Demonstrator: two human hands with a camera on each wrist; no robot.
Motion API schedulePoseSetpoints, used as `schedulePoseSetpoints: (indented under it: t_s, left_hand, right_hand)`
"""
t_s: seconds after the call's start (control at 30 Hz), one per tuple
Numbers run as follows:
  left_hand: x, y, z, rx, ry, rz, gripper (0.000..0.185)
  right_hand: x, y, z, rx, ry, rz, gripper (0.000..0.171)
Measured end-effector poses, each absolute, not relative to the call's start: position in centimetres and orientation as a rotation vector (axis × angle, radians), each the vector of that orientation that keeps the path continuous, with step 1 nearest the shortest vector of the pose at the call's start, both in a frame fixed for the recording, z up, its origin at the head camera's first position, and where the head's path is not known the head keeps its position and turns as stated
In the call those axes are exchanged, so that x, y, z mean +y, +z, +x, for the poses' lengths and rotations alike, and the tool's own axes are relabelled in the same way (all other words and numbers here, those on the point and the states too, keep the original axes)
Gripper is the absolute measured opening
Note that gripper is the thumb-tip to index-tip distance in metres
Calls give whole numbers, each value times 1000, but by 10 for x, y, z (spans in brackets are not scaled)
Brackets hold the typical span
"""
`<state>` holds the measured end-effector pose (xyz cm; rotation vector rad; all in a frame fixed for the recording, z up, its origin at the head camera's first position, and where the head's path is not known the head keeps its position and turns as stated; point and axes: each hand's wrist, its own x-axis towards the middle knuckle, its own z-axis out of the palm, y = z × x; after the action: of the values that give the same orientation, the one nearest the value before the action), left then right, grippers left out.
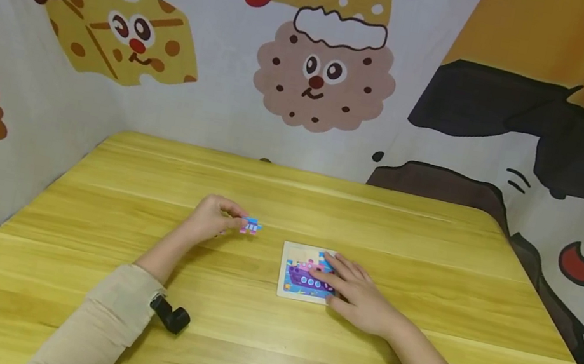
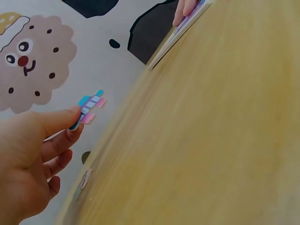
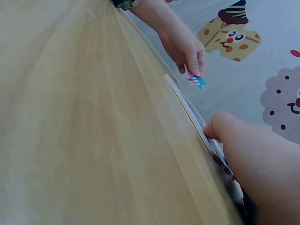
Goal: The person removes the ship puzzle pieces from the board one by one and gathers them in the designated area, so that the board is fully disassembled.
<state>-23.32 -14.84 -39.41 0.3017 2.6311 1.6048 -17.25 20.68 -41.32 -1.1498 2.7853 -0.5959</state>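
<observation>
A small square wooden puzzle board (image 1: 294, 253) with a purple ship picture lies in the middle of the yellow table (image 1: 432, 244). My right hand (image 1: 352, 289) rests flat on it, fingers straight over the ship. My left hand (image 1: 213, 218) is a little left of the board, just above the table, and pinches a small blue, pink and white puzzle piece (image 1: 250, 225) between thumb and fingers. In the left wrist view the piece (image 2: 89, 108) sticks out past the fingertips (image 2: 75, 123). The right wrist view shows the board's edge (image 3: 187, 107) and the piece (image 3: 196, 80) beyond it.
Another small puzzle piece (image 2: 83, 180) lies on the table under my left hand. Cartoon-printed cloth walls (image 1: 316, 70) close in the table at the back, left and right. Bare tabletop surrounds the board.
</observation>
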Motion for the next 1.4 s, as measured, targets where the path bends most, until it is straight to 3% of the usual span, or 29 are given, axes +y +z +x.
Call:
schedulePoseSetpoints:
  t_s: [1.4]
  left_hand:
    - [-160, -414, -245, 2945, 1294, 557, 10]
  right_hand:
    - [206, -412, -172, 2792, -598, -1141, 46]
